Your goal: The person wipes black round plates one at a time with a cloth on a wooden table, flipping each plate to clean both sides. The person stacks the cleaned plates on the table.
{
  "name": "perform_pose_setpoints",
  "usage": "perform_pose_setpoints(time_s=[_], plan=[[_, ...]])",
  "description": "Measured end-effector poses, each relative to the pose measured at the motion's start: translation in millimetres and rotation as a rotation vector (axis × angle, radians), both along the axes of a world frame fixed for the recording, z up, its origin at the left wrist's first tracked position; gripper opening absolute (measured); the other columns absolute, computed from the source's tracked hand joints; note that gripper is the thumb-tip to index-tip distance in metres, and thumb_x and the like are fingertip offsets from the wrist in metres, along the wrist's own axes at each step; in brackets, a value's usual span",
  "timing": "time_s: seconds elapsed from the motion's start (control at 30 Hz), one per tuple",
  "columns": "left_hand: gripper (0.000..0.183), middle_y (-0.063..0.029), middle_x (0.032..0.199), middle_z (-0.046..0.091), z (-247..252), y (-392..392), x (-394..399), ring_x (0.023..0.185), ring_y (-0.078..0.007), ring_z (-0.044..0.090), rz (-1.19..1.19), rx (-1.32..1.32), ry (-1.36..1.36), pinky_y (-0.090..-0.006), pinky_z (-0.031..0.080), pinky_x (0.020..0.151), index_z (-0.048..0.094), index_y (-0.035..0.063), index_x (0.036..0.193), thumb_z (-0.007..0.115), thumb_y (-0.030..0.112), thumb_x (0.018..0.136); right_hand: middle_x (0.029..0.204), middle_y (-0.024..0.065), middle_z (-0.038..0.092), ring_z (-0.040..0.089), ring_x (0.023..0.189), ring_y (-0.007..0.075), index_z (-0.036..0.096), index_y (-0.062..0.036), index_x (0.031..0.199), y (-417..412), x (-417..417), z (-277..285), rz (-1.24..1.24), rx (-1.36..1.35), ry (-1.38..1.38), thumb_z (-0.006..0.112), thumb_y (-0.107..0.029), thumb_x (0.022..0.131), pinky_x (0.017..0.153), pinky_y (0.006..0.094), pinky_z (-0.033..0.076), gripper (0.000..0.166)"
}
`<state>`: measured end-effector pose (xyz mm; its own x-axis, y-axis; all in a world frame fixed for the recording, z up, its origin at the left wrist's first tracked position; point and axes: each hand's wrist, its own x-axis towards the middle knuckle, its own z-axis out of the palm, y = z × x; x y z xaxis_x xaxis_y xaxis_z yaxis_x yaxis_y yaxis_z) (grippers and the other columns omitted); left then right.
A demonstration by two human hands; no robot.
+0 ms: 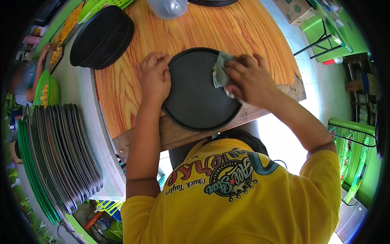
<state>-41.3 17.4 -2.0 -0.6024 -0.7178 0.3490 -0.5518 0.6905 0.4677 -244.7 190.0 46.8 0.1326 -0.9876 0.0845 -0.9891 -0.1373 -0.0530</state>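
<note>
A round black pan [199, 91] with a low rim lies flat before me, its near side reaching past the wooden table's edge. My left hand [154, 77] holds the pan's left rim, fingers bent. Bunched under the fingers of my right hand [248, 77] is a greyish-green cloth [221, 70], pressed to the pan's upper right rim. The right palm hides part of the cloth.
A stack of black pans [102, 38] stands at the table's left corner. Many metal trays [65, 155] stand on edge on the white counter [103, 161]. A translucent plastic container [168, 7] sits at the far edge. At left, a person's arm [39, 67] reaches toward yellow food [58, 52].
</note>
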Motion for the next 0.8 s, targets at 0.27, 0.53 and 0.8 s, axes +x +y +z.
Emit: perform_pose_setpoints(time_s=[0.27, 0.53, 0.8], plan=[[0.035, -0.0021, 0.109, 0.055, -1, -5, 0, 0.116, -0.0235, 0.047, -0.05, -0.027, 0.025, -0.0534, 0.022, 0.105, 0.066, 0.013, 0.103, 0.057, -0.003, 0.074, 0.132, 0.0019, 0.047, 0.024, 0.134, 0.0321, 0.053, -0.0144, 0.123, -80, 24, -26, 0.206, -0.088, -0.083, 0.054, -0.037, 0.085, 0.106, 0.0621, 0.013, 0.045], [0.035, -0.0019, 0.111, 0.054, -2, -2, 1, 0.114, -0.0226, 0.047, 0.005, -0.019, -0.009, -0.0529, 0.023, 0.105, 0.066, 0.014, 0.103, 0.059, -0.001, 0.072, 0.128, -0.0012, 0.051, 0.026, 0.133, 0.0338, 0.054, -0.0176, 0.123, -71, 13, -15, 0.073, -0.087, 0.013, 0.056, -0.044, 0.082, 0.106, 0.0625, 0.009, 0.049], [0.034, -0.0027, 0.108, 0.056, -1, -7, 1, 0.111, -0.0231, 0.049, -0.086, 0.066, 0.087, -0.0506, 0.024, 0.105, 0.067, 0.012, 0.101, 0.057, -0.002, 0.071, 0.125, 0.0029, 0.052, 0.028, 0.132, 0.0348, 0.058, -0.014, 0.115, -62, 17, -22, 0.055, -0.173, -0.036, 0.058, -0.044, 0.08, 0.105, 0.063, 0.012, 0.047]])
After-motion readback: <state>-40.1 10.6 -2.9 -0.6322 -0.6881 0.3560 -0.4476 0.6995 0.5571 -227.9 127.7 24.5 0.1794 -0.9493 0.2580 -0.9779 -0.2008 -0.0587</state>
